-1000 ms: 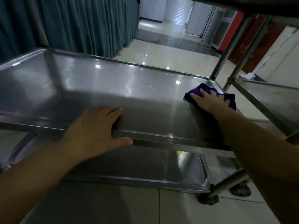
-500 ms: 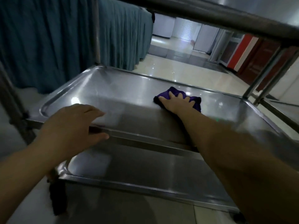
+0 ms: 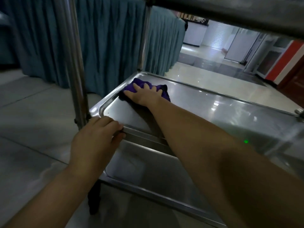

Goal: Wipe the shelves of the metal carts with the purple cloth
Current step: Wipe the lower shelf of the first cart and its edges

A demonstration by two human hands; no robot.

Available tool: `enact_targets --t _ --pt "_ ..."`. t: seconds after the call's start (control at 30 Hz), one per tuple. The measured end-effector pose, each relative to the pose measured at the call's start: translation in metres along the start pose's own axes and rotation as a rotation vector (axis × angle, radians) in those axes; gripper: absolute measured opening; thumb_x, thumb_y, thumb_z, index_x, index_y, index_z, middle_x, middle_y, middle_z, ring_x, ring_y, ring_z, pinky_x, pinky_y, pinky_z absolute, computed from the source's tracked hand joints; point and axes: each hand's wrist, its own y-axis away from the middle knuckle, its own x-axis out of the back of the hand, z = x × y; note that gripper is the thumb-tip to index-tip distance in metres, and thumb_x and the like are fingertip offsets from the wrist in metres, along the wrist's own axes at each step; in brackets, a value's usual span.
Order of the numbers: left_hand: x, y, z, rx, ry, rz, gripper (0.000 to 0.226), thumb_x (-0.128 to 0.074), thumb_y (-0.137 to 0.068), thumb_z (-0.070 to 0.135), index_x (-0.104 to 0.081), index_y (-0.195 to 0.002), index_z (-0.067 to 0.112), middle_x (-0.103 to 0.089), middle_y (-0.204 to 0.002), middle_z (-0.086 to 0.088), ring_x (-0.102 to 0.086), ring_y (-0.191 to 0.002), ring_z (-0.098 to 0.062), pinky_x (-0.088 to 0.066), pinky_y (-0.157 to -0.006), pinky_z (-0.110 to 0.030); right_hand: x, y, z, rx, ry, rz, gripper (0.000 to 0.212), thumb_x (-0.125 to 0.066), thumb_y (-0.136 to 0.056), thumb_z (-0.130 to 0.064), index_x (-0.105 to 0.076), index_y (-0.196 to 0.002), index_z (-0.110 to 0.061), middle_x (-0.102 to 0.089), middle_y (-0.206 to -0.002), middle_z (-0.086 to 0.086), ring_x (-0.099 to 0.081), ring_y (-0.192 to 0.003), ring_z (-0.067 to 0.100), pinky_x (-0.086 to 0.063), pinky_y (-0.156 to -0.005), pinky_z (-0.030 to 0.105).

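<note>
A: Starting at the left, what is the left hand (image 3: 96, 139) doing?

B: It grips the near rim of the middle shelf (image 3: 197, 102), fingers curled over the lip and thumb tucked below, right beside the near-left upright post (image 3: 75, 63). My guess is that it steadies the cart so it won't roll under the wiping pressure.

A: And further along?

B: The purple cloth (image 3: 144, 89) lies bunched in the far-left corner of that shelf, against the raised rim. The right hand (image 3: 143, 95) presses down on it with fingers spread apart and fairly flat, not pinching, which suits pushing the cloth across the steel.

A: Anything in the way?

B: The far-left post (image 3: 144, 38) rises just behind the cloth, and the rim hems that corner in, so the cloth probably has to be worked tight into it. The top shelf (image 3: 230, 12) hangs overhead, limiting reach. The lower shelf (image 3: 164, 178) sits beneath, and a teal curtain (image 3: 107, 38) hangs behind the cart on the left. To the right, a shiny tiled floor (image 3: 213, 74) runs away.
</note>
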Motion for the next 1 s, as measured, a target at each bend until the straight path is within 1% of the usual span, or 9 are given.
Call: enact_targets --t 0.13,0.27,0.4,0.53,0.67,0.83,0.9,0.97,1.0 --pt "0.001 0.002 0.003 0.016 0.005 -0.011 0.017 -0.075 -0.074 0.019 -0.072 -0.091 0.018 -0.066 -0.086 0.0 -0.06 -0.081 -0.022 -0.04 -0.061 -0.029 -0.002 0.023 -0.002 0.204 0.13 -0.019 0.067 -0.025 -0.093 -0.07 -0.009 -0.152 -0.042 -0.002 -0.162 0.003 -0.004 -0.146 0.038 -0.005 -0.114 0.057" --pt "-0.001 0.005 0.006 0.034 0.032 0.028 0.013 -0.067 -0.085 0.025 -0.072 -0.094 0.017 -0.065 -0.088 -0.001 -0.059 -0.084 -0.024 -0.051 -0.064 -0.04 -0.007 0.049 0.041 0.248 0.118 0.013 0.066 -0.024 -0.092 -0.071 -0.016 -0.151 -0.043 -0.01 -0.162 -0.002 -0.012 -0.146 0.031 -0.01 -0.114 0.055" --pt "-0.001 0.007 0.009 0.073 0.015 0.007 0.015 -0.073 -0.08 0.016 -0.072 -0.094 0.013 -0.066 -0.089 -0.003 -0.059 -0.085 -0.027 -0.051 -0.066 -0.046 -0.003 0.077 0.127 0.078 0.132 0.057 0.063 -0.022 -0.092 -0.071 -0.02 -0.149 -0.046 -0.017 -0.161 -0.001 -0.023 -0.143 0.032 -0.02 -0.113 0.056" --pt "0.002 0.005 0.014 0.096 0.018 -0.013 0.016 -0.07 -0.081 0.015 -0.071 -0.096 0.011 -0.066 -0.091 -0.005 -0.059 -0.088 -0.03 -0.051 -0.069 -0.049 0.003 0.125 0.228 -0.128 0.243 -0.031 0.067 -0.002 -0.086 -0.077 -0.014 -0.146 -0.053 -0.006 -0.162 -0.008 -0.013 -0.147 0.029 -0.02 -0.114 0.056" --pt "0.0 0.007 0.018 0.105 -0.027 0.027 0.015 -0.071 -0.081 0.015 -0.071 -0.094 0.009 -0.066 -0.089 -0.01 -0.059 -0.085 -0.035 -0.051 -0.066 -0.048 0.007 0.191 0.295 -0.262 0.354 -0.076 0.053 -0.007 -0.098 -0.053 -0.013 -0.15 -0.045 0.003 -0.162 -0.007 -0.004 -0.149 0.025 -0.023 -0.114 0.055" --pt "0.001 0.013 0.024 0.106 -0.006 0.09 0.015 -0.069 -0.082 0.013 -0.071 -0.096 0.007 -0.066 -0.093 -0.012 -0.059 -0.087 -0.036 -0.048 -0.067 -0.044 0.002 0.23 0.296 -0.357 0.418 -0.164 0.054 -0.023 -0.102 -0.048 -0.004 -0.152 -0.041 0.012 -0.162 -0.004 0.001 -0.148 0.032 -0.021 -0.113 0.061" --pt "0.003 0.015 0.026 0.106 0.004 0.112 0.015 -0.07 -0.082 0.012 -0.071 -0.095 0.007 -0.067 -0.093 -0.012 -0.059 -0.087 -0.034 -0.047 -0.067 -0.042 -0.001 0.229 0.275 -0.374 0.377 -0.18 0.061 -0.017 -0.096 -0.062 -0.003 -0.152 -0.042 0.012 -0.162 -0.005 0.002 -0.148 0.033 -0.018 -0.113 0.062" --pt "0.003 0.013 0.025 0.115 0.034 0.114 0.014 -0.07 -0.082 0.011 -0.071 -0.095 0.006 -0.067 -0.093 -0.012 -0.059 -0.088 -0.032 -0.046 -0.069 -0.04 -0.001 0.219 0.244 -0.381 0.266 -0.13 0.089 0.0 -0.073 -0.085 -0.005 -0.152 -0.043 0.007 -0.162 -0.004 -0.002 -0.147 0.034 -0.015 -0.113 0.062" --pt "0.003 0.013 0.024 0.115 0.051 0.108 0.013 -0.069 -0.082 0.01 -0.071 -0.095 0.006 -0.067 -0.093 -0.011 -0.059 -0.089 -0.031 -0.045 -0.07 -0.038 -0.002 0.212 0.224 -0.378 0.19 -0.092 0.094 0.001 -0.07 -0.088 -0.006 -0.152 -0.044 0.003 -0.163 -0.003 -0.005 -0.147 0.035 -0.013 -0.113 0.06"
